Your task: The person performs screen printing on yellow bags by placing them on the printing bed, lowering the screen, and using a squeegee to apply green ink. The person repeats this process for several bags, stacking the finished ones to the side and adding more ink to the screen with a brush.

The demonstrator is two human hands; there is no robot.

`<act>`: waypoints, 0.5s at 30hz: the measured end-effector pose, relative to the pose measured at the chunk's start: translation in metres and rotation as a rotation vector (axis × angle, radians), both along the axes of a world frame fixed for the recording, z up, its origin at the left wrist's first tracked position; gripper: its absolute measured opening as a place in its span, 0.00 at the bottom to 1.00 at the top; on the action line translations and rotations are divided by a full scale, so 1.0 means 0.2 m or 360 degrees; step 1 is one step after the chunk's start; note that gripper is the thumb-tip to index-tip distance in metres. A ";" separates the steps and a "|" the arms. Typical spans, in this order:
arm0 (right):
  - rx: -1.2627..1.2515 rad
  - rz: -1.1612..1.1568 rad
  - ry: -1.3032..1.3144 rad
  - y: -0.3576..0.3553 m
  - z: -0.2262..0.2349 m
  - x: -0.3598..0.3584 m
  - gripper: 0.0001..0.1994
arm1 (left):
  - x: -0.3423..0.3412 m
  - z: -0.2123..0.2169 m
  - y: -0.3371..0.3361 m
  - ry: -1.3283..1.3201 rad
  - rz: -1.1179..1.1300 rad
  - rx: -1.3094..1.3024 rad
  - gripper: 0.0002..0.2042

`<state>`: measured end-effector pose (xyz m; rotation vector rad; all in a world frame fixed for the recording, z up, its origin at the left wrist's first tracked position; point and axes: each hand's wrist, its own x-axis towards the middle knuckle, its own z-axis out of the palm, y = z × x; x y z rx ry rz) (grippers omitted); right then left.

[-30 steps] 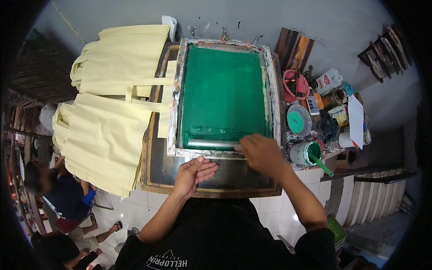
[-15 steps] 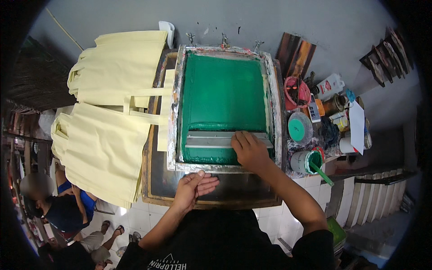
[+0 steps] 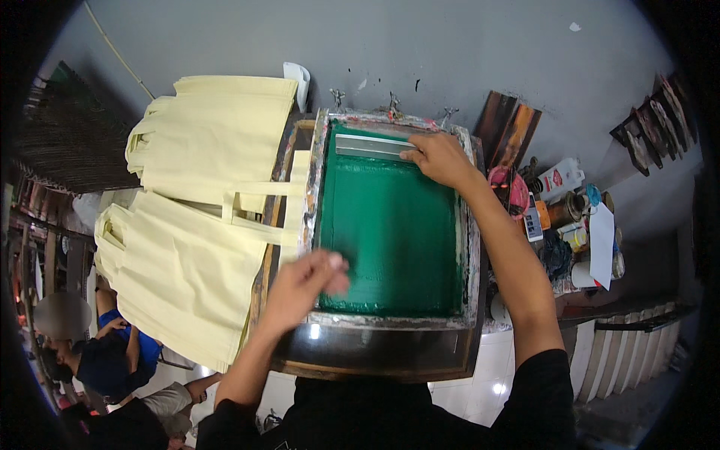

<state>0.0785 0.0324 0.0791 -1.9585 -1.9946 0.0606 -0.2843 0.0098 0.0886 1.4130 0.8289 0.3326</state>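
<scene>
A screen printing frame (image 3: 390,322) with a mesh coated in green ink (image 3: 390,232) lies on a dark board (image 3: 367,349). My right hand (image 3: 442,159) grips the right end of a metal-handled squeegee (image 3: 371,146), which lies across the mesh near the far edge. My left hand (image 3: 309,285) hovers over the near left corner of the frame, blurred by motion; whether its fingers are apart is unclear. Beside the frame, a pale yellow fabric bag (image 3: 298,206) sticks out from under its left side, with its handles stretching left.
Two stacks of pale yellow bags lie left, one far (image 3: 217,135) and one near (image 3: 180,270). On the right stand a pink container (image 3: 510,187), a phone (image 3: 532,221), a white bottle (image 3: 561,178) and several cans. Two people sit or stand at lower left.
My right hand has moved the squeegee from the near end of the mesh to the far end. My left hand has risen from below the near edge to over the frame's corner.
</scene>
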 end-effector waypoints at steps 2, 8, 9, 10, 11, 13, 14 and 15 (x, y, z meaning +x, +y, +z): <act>-0.0039 -0.0037 -0.0036 0.06 0.00 0.06 0.17 | 0.19 0.04 0.24 0.0050 0.0053 0.0728 0.17; -0.0103 -0.0338 -0.0096 0.11 -0.04 0.09 0.27 | 0.71 -0.05 0.88 0.0019 -0.0044 0.1935 0.16; -0.0087 -0.0462 -0.0124 0.10 -0.04 0.06 0.29 | 0.72 -0.06 0.94 0.0116 -0.0127 0.1795 0.16; -0.0045 -0.0471 -0.0161 0.08 -0.07 0.05 0.30 | 0.75 -0.07 0.95 0.0195 -0.0234 0.1648 0.16; -0.0001 -0.0478 -0.0199 0.07 -0.09 0.04 0.31 | 0.76 -0.08 0.93 0.0215 -0.0217 0.1600 0.16; 0.0059 -0.0469 -0.0220 0.04 -0.11 0.01 0.33 | 0.73 -0.09 0.91 0.0261 -0.0169 0.1515 0.15; 0.0075 -0.0455 -0.0203 0.02 -0.11 -0.01 0.33 | 0.72 -0.10 0.90 0.0237 -0.0170 0.1506 0.16; 0.0092 -0.0440 -0.0187 0.00 -0.11 -0.02 0.33 | 0.70 -0.10 0.87 0.0250 -0.0176 0.1509 0.15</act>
